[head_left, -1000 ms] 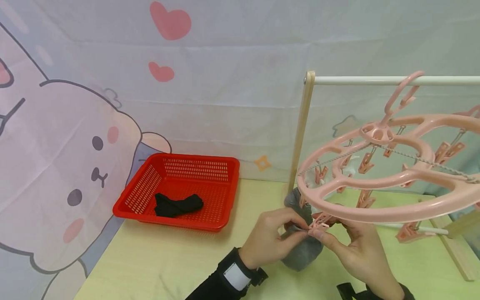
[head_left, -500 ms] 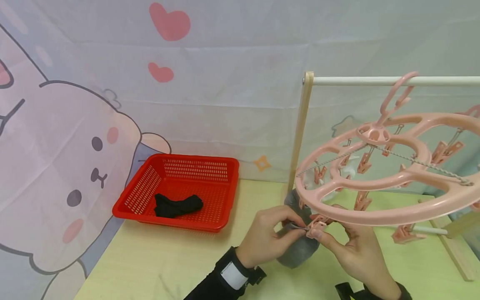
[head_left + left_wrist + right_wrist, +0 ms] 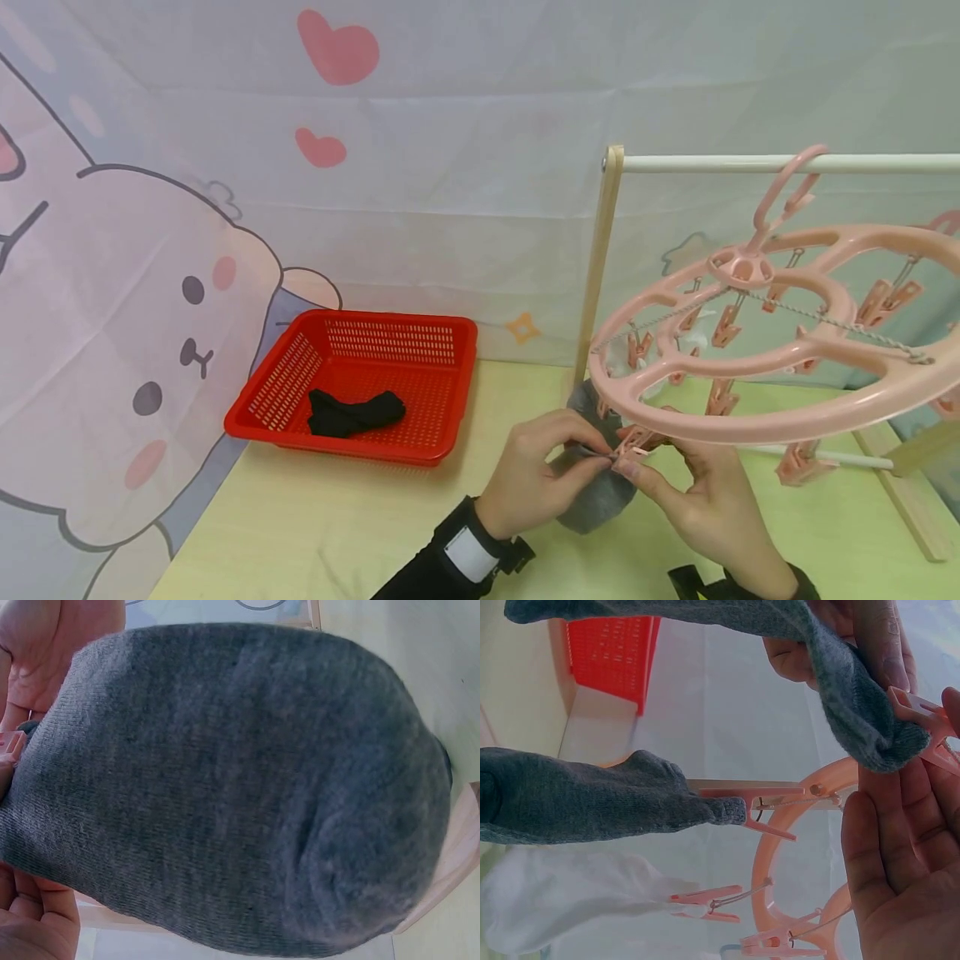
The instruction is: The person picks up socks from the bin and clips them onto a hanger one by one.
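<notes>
A grey sock [image 3: 597, 502] hangs from the fingers of my left hand [image 3: 534, 473], which pinch its cuff. Close against that cuff is a pink clothespin [image 3: 633, 445] of the round hanger, pinched by my right hand [image 3: 716, 504]. In the right wrist view the clothespin's tip [image 3: 907, 705] meets the sock's edge [image 3: 889, 746]; whether it bites on the cloth I cannot tell. The sock's body [image 3: 240, 787] fills most of the left wrist view and covers much of both hands there. The fingertips behind the hanger's rim are partly hidden.
A pink round hanger [image 3: 720, 429] with several clothespins hangs from a white rail [image 3: 697, 164]. A second grey sock [image 3: 585, 796] and a white sock [image 3: 577, 896] hang clipped beyond. Left on the table stands a red basket [image 3: 345, 450] holding a black sock [image 3: 356, 414].
The hanger has shifted slightly left in the head view, and the pinched clothespin has come a little left with it. Both hands keep their hold with hardly any movement.
</notes>
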Demonstrator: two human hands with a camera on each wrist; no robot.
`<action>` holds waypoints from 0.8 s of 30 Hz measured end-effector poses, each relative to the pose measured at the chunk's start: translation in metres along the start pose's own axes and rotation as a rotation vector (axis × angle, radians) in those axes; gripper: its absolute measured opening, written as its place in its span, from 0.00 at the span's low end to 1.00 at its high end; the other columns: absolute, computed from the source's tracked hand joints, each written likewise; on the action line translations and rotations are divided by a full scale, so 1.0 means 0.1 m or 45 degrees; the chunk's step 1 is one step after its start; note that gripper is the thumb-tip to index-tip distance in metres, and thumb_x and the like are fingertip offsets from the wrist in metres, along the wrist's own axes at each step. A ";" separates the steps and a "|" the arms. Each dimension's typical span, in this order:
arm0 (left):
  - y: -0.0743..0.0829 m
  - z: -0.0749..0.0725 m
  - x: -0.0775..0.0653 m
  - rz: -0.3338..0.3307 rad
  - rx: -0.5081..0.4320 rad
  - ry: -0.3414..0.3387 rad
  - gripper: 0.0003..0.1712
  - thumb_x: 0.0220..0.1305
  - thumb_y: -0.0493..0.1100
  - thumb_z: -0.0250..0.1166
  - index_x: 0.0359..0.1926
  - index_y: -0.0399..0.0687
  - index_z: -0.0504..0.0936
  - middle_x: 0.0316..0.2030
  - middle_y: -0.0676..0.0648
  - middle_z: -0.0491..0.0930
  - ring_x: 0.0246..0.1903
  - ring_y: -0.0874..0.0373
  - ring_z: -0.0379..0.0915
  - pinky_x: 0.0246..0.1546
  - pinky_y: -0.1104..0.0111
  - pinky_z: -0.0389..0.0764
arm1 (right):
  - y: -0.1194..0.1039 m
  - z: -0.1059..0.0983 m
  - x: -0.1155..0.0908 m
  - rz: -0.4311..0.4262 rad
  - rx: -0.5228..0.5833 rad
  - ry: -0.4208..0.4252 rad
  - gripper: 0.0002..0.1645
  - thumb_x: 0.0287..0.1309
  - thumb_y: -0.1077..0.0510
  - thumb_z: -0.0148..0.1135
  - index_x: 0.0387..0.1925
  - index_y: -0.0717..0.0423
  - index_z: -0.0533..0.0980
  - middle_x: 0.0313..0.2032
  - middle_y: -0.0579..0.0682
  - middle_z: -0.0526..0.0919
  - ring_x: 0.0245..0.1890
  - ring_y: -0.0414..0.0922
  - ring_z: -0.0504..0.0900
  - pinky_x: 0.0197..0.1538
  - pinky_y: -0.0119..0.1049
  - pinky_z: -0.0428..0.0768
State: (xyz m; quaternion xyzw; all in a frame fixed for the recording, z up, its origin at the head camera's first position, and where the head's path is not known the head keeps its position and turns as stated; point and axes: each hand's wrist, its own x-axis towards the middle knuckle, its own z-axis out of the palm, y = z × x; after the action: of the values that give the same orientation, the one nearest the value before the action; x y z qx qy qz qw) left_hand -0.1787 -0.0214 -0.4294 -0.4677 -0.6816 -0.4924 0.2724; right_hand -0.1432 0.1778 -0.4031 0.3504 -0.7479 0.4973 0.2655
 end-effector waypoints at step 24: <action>0.14 -0.15 0.09 -0.014 -0.007 0.041 0.10 0.54 0.29 0.71 0.36 0.41 0.81 0.34 0.48 0.82 0.36 0.65 0.75 0.36 0.74 0.78 | 0.09 -0.52 -0.07 0.327 0.289 -0.081 0.27 0.49 0.84 0.61 0.53 0.71 0.71 0.44 0.52 0.82 0.49 0.40 0.79 0.54 0.26 0.73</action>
State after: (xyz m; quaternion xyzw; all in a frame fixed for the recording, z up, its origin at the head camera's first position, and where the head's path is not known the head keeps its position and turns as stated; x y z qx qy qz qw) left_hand -0.1704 -0.0307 -0.4110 -0.4565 -0.6785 -0.5032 0.2794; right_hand -0.1432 0.2297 -0.3941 0.2953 -0.7336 0.5970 0.1349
